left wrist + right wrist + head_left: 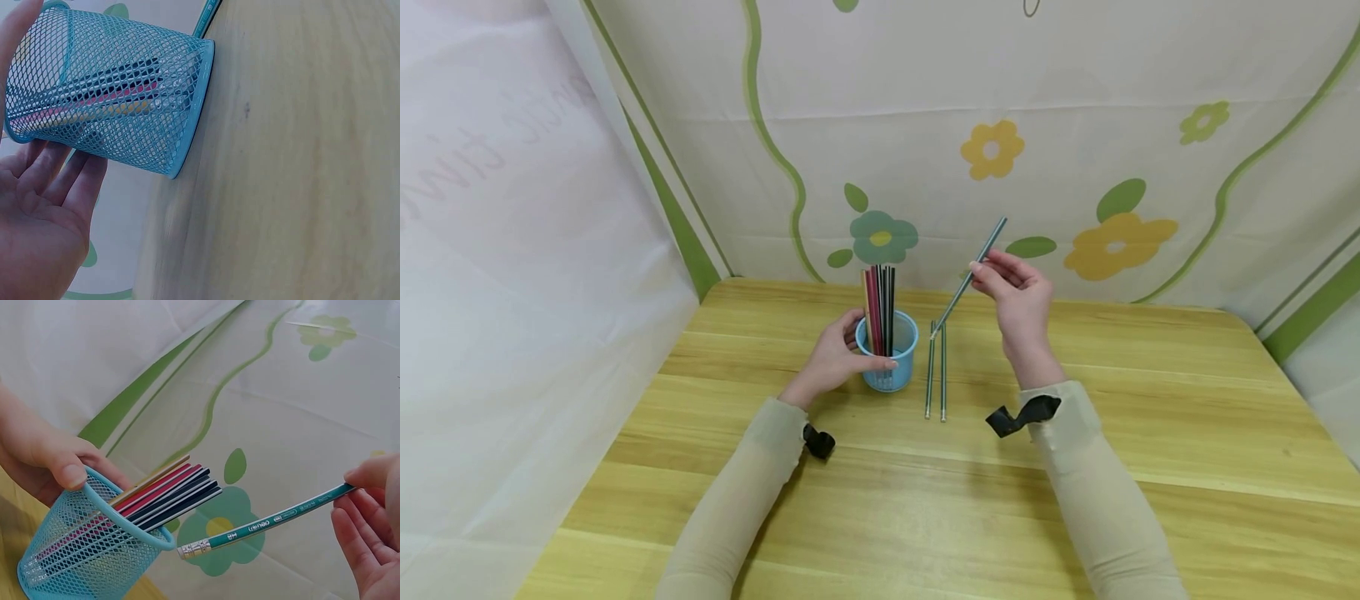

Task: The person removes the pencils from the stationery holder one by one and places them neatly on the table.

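Note:
A blue mesh pencil cup (904,367) stands on the table, holding several pencils (880,304) in yellow, red and black. My left hand (837,357) grips the cup, thumb across the near side and fingers behind the rim. In the right wrist view the green pencil (275,519) is pinched between thumb and fingers of my right hand (372,522), its eraser end pointing down toward the cup's rim. The head view shows my right hand (1021,296) raised to the right of the cup. Two more green pencils (943,375) lie side by side on the table, right of the cup.
The wooden table (880,508) ends at a pale curtain (910,75) printed with flowers and green vines. Another white sheet (512,250) hangs along the left side. Black straps (1022,415) dangle from both sleeves.

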Demonstrator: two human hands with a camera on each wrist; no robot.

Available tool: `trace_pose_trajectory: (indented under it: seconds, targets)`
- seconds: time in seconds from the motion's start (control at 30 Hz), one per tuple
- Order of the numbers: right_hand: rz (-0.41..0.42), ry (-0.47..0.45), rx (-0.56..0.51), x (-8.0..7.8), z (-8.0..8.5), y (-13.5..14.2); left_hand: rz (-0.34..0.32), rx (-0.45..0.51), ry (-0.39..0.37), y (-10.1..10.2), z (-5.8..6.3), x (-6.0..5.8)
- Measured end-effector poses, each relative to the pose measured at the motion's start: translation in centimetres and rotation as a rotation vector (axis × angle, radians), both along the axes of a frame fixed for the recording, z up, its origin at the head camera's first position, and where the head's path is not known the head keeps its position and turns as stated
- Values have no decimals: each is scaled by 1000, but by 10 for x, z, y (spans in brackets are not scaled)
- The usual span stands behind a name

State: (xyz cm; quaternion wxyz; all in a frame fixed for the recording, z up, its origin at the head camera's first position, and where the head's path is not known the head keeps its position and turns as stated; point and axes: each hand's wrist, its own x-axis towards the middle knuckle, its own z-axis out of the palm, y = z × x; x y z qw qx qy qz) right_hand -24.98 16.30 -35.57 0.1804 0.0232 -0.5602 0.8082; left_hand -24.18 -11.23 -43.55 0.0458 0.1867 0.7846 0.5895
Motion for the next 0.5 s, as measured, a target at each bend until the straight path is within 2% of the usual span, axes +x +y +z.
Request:
trace_pose_trajectory:
  seconds: [0.5]
  targets:
    - [9,-11,-13,0,-4,11,3,2,2,1,0,0]
